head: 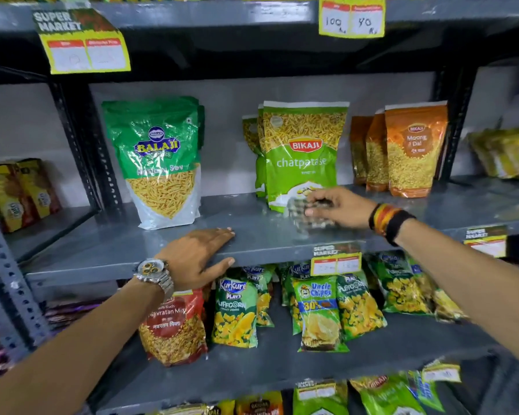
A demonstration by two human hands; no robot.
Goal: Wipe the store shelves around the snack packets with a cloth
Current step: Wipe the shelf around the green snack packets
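Your right hand (340, 208) grips the cloth (310, 223) on the shelf (246, 218); left of it, your left hand (197, 256) lies flat.

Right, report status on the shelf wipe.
Right hand holds cloth on middle shelf. Left hand flat on shelf edge. Bikaji packet close behind cloth.

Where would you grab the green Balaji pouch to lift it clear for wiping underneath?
Probably by its flat top seam, pinched from the front. The Balaji pouch stands upright on the shelf with open space above and in front; its bulging lower half offers less purchase. The left hand, resting open on the shelf edge, is free; the right hand holds the cloth.
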